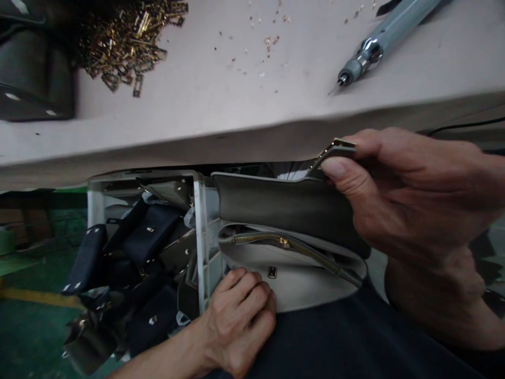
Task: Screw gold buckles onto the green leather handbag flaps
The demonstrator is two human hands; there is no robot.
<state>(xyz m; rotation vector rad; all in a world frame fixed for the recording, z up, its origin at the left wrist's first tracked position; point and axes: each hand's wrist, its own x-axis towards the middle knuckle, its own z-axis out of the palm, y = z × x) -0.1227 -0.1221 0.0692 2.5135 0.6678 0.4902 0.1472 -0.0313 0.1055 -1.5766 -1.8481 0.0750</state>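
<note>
An open olive-grey handbag (294, 287) rests on my lap, its flap (276, 202) folded back toward the table. A gold zipper (284, 242) runs along the bag's mouth. On its pale front panel sits a small gold lock plate (272, 272). My left hand (242, 316) is closed on the front panel's left side, fingers curled and fingertips hidden. Above the flap's right end, my right hand (394, 189) pinches a gold-edged tab (333, 151) between thumb and forefinger. The tab seems to join the flap's edge, but the hand covers part of it.
A white crate (200, 237) at the left holds several dark blue and olive handbags (150, 231). On the white table (197, 105) lie a heap of gold fittings (130, 47), scattered small metal bits, and a powered screwdriver (366, 52). A dark bag (35, 73) stands at far left.
</note>
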